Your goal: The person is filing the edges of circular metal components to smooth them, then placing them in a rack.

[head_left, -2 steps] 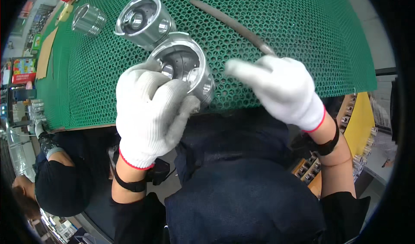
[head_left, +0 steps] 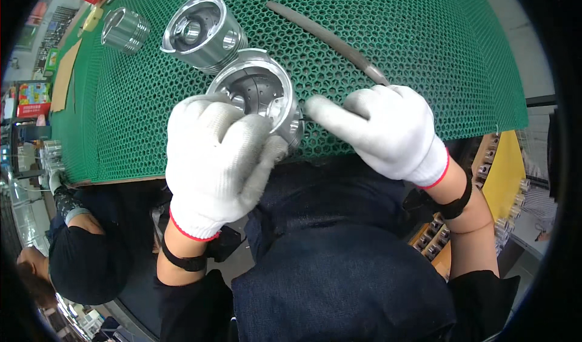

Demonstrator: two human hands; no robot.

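My left hand (head_left: 212, 160), in a white knit glove with grey fingers, grips the near edge of a silver piston (head_left: 267, 65), which lies tilted with its hollow side up toward me. Those fingers hide part of its rim. Just right of the piston, touching or nearly so, is the outstretched gloved digit of my right hand (head_left: 385, 130). The other right fingers are curled, and what is inside them, if anything, is hidden. A long dark tapered rod, perhaps a file (head_left: 321, 36), reaches from the mat to behind those knuckles; I cannot tell whether it is held.
A second piston (head_left: 209, 36) leans against the first, and another (head_left: 124, 30) stands farther left. Everything rests on a green honeycomb mat (head_left: 418, 39). Racks of metal parts (head_left: 433, 236) sit below right beside a yellow board (head_left: 506, 178). A co-worker (head_left: 91, 251) is at left.
My right hand has swung a little down and toward the piston, and its blur is gone. My left hand has shifted slightly right on the piston. The dark rod stays in place.
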